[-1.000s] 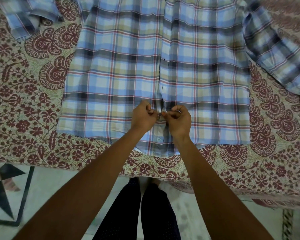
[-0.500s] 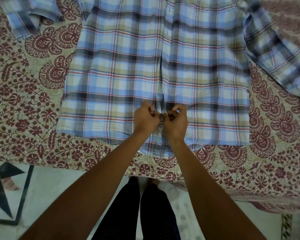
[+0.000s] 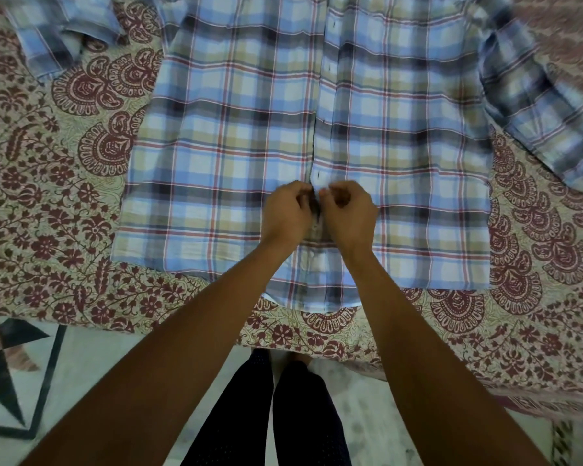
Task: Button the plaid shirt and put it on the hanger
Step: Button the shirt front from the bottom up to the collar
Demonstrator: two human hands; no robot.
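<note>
The blue, tan and red plaid shirt [image 3: 223, 156] lies flat, front up, on a bed, its hem toward me and both sleeves spread out to the sides. My left hand [image 3: 287, 215] and my right hand [image 3: 350, 215] meet at the centre placket low on the shirt, each pinching one edge of the fabric. The button between my fingers is hidden. Above my hands the placket runs straight up with small buttons showing along it. No hanger is in view.
A cream bedsheet with maroon floral print [image 3: 48, 230] covers the bed under the shirt. The bed's near edge runs across the lower view, with pale patterned floor [image 3: 91, 361] and my dark trouser legs [image 3: 283, 415] below it.
Both hands have shifted slightly up the placket while staying pinched together on the fabric. The shirt itself has not moved.
</note>
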